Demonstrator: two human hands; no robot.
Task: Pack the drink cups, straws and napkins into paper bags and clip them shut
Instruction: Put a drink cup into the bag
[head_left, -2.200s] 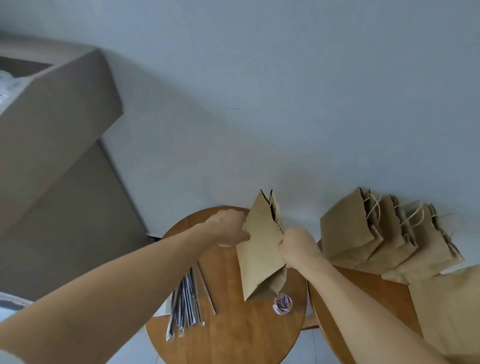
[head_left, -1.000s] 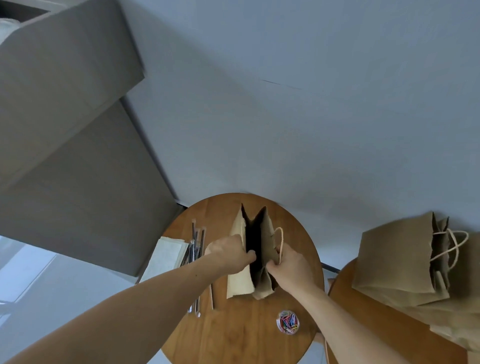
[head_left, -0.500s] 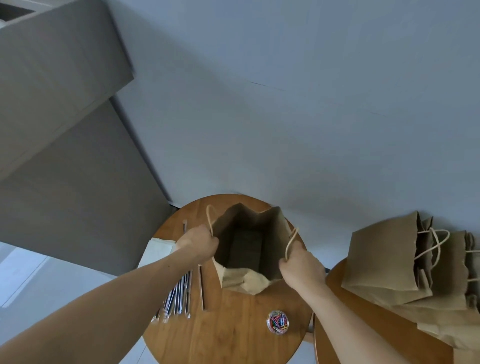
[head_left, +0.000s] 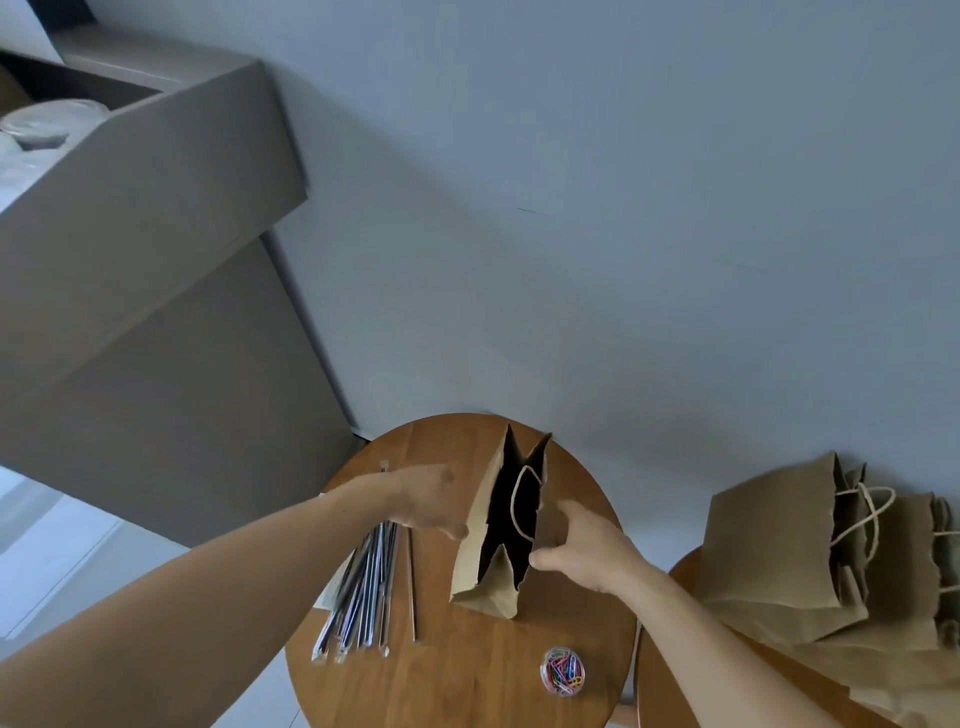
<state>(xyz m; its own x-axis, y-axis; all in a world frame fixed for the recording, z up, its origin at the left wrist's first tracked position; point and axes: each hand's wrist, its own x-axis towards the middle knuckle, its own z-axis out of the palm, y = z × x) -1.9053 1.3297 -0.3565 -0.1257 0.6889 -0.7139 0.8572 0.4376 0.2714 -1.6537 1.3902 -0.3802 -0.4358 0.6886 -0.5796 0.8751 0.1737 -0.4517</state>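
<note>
Bag (head_left: 480, 561) stands on worktop (head_left: 467, 675); straws (head_left: 363, 587) left of it, clip tub (head_left: 562, 670) in front, spare bags (head_left: 774, 551) right

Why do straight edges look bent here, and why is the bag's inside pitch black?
Head view: the wide-angle lens bows the cabinet's straight edges. Head view: soft, dim, bluish light leaves the paper bag's inside in deep shadow, hiding any contents. Head view: the left hand looks slightly motion-smeared, while the straws look fairly sharp.
</note>
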